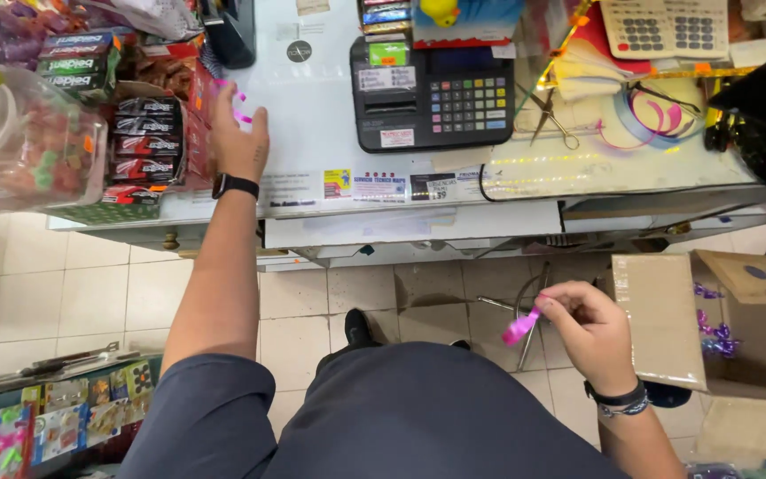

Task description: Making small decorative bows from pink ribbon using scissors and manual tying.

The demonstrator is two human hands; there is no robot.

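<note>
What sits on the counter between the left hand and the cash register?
Head view: only bare white counter between the left hand and the cash register.

The one camera sits on the person's head, looking steeply down. It faces the shop counter (330, 133) ahead, with the tiled floor (73, 302) near below.

The person wears a dark slate-blue top with short sleeves (214, 417) that end above the elbows, leaving both forearms bare. A black watch (234, 185) with a smooth band circles the left wrist. On the right wrist sits a black band (615, 396), and just below it a thinner bracelet (624, 410) (braided, blue and white). A black shoe (358, 328) shows below.
</note>
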